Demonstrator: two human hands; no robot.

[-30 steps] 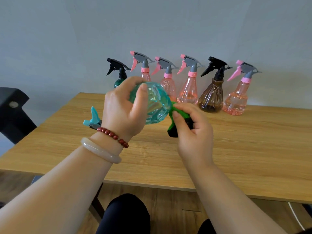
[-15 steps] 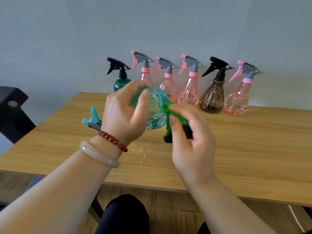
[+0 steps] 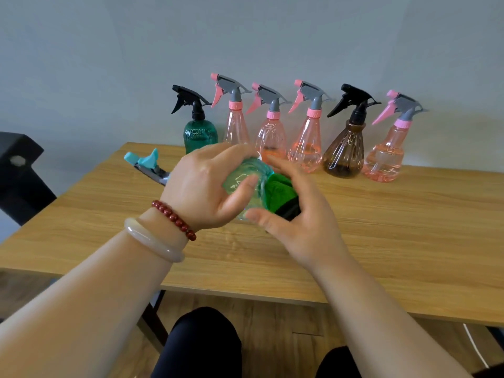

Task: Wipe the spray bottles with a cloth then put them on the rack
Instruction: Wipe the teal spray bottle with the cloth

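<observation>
left hand grips teal bottle | right hand holds cloth | rightmost pink bottle: liquid

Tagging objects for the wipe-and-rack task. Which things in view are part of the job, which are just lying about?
In the job: left hand gripping the teal bottle; right hand pressing the green cloth to it; row of six spray bottles by the wall.

Just lying about: wooden table (support only); black object at left edge; bracelets. No rack in view.
</observation>
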